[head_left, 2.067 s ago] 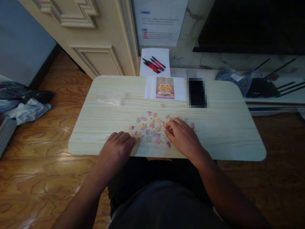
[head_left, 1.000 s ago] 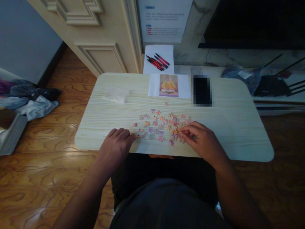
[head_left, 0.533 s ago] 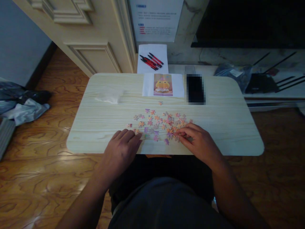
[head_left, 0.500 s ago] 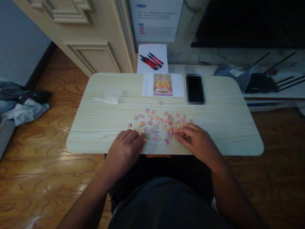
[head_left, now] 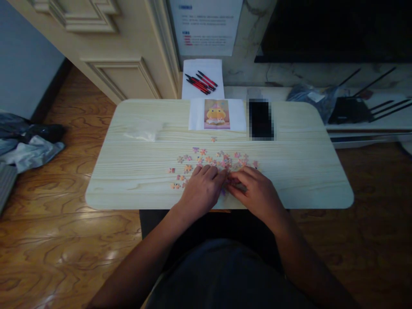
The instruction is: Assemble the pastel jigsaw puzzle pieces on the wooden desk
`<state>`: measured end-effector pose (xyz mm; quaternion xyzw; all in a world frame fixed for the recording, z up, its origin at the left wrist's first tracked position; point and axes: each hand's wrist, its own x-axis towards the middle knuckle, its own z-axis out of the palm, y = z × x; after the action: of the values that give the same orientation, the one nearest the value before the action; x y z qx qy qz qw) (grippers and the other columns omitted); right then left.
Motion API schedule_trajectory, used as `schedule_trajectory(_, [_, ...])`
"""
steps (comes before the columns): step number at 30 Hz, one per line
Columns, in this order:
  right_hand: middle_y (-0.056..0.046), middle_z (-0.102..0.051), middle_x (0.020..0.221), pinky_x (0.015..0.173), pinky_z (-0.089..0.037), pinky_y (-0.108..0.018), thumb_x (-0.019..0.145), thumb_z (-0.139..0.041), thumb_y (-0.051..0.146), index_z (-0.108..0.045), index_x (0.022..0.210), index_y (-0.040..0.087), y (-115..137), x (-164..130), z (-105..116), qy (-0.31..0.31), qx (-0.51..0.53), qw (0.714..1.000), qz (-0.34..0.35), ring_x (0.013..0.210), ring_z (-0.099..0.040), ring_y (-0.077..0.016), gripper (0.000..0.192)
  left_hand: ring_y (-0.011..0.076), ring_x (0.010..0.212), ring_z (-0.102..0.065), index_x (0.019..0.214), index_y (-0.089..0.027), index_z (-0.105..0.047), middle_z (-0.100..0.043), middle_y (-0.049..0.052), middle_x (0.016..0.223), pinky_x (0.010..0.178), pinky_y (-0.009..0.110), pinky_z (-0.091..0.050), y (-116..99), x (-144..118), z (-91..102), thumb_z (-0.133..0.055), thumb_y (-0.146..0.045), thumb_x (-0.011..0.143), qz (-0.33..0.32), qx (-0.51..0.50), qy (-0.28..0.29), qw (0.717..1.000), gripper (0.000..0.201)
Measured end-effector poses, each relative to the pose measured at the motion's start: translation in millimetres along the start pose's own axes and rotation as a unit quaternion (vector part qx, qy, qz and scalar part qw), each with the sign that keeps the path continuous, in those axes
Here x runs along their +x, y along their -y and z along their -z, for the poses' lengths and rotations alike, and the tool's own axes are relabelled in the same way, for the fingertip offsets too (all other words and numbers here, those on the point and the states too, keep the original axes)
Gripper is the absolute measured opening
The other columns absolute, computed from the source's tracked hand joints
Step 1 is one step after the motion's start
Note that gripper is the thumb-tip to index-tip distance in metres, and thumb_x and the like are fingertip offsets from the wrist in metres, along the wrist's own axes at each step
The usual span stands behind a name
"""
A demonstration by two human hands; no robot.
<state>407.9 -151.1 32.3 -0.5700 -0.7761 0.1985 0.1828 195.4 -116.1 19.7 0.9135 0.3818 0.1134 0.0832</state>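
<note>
Wood-grain table (head_left: 305,171), pale laminate, rounded corners, over glossy plank floor. Ref picture (head_left: 216,114) w/ yellow duck lies flat at far edge, prob. as guide. Clear plastic bag (head_left: 141,131) crumpled far left. Puzzle pieces (head_left: 206,159), small, pink/orange, scattered mid-table. Left hand (head_left: 201,191) & right hand (head_left: 255,193) meet on near pieces, fingers curled; can't tell if gripping any.

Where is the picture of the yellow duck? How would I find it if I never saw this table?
Start at the pale wooden table and look along its far edge, near the middle. A white sheet lies flat there, with the duck picture printed on it. A dark phone sits just to its right and loose puzzle pieces lie nearer the person, but only this sheet shows a yellow duck.
</note>
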Motion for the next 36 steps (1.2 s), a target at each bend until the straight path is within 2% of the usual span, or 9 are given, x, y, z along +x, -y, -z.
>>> schedule_trajectory(6, [-0.007,-0.076,0.102,0.088,-0.056,-0.040,0.102,-0.075,0.019,-0.071,0.101,0.024,2.8,1.5,-8.4,-0.018,0.023,0.999,-0.026,0.099,-0.073,-0.0271,0.006,0.0262,0.094,-0.067,0.107,-0.016,-0.076,-0.073,0.009,0.094,0.085,0.040,-0.048,3.9,3.4,2.2,-0.060,-0.018,0.111,0.008,-0.022,0.007,1.000,0.017])
schedule_trajectory(15, [-0.005,-0.074,0.095,0.084,-0.056,-0.038,0.100,-0.081,0.020,-0.072,0.103,0.021,-2.9,-2.1,-1.4,-0.023,0.038,0.999,-0.013,0.093,-0.073,-0.0257,0.010,0.0258,0.089,-0.065,0.095,-0.016,-0.075,-0.072,0.008,0.089,0.083,0.040,-0.044,12.1,-12.9,6.3,-0.063,-0.021,0.111,0.008,-0.019,-0.025,0.999,0.020])
schedule_trajectory(20, [-0.004,-0.074,0.093,0.080,-0.056,-0.037,0.102,-0.081,0.023,-0.073,0.102,0.022,-4.3,-11.9,5.5,-0.008,0.046,0.999,-0.007,0.089,-0.073,-0.0240,0.009,0.0253,0.088,-0.065,0.094,-0.016,-0.075,-0.071,0.008,0.088,0.083,0.040,-0.045,13.8,-17.8,9.8,-0.063,-0.020,0.111,0.009,-0.020,-0.032,0.999,0.021])
schedule_trajectory(25, [-0.003,-0.074,0.093,0.081,-0.057,-0.037,0.099,-0.084,0.021,-0.074,0.103,0.022,-4.0,-21.6,0.1,0.003,0.044,0.999,-0.001,0.089,-0.073,-0.0241,0.011,0.0253,0.086,-0.064,0.098,-0.015,-0.077,-0.070,0.007,0.087,0.084,0.041,-0.047,12.5,-25.4,13.5,-0.061,-0.016,0.110,0.003,-0.017,-0.060,0.998,0.020])
schedule_trajectory(29, [-0.004,-0.075,0.095,0.081,-0.057,-0.036,0.096,-0.087,0.021,-0.073,0.101,0.022,-8.0,-27.5,1.1,-0.009,0.039,0.999,-0.005,0.090,-0.074,-0.0243,0.015,0.0252,0.085,-0.063,0.101,-0.015,-0.078,-0.071,0.007,0.088,0.078,0.041,-0.047,12.3,-35.2,16.1,-0.061,-0.018,0.110,-0.004,-0.024,-0.077,0.997,0.019])
schedule_trajectory(32, [-0.003,-0.074,0.092,0.078,-0.057,-0.034,0.100,-0.081,0.020,-0.074,0.098,0.022,-18.8,-31.6,11.4,-0.029,0.045,0.998,-0.022,0.088,-0.073,-0.0229,0.008,0.0252,0.084,-0.063,0.101,-0.015,-0.077,-0.071,0.007,0.090,0.076,0.041,-0.048,17.4,-44.0,18.5,-0.059,-0.018,0.111,0.002,-0.019,-0.086,0.996,0.021])
schedule_trajectory(36, [-0.003,-0.074,0.093,0.080,-0.058,-0.035,0.103,-0.074,0.020,-0.079,0.102,0.023,-38.6,-34.9,25.3,-0.064,0.037,0.996,-0.046,0.087,-0.074,-0.0223,0.005,0.0271,0.091,-0.065,0.110,-0.014,-0.078,-0.073,0.011,0.101,0.090,0.048,-0.058,26.5,-54.9,20.7,-0.060,-0.019,0.110,0.030,-0.017,-0.097,0.995,0.019])
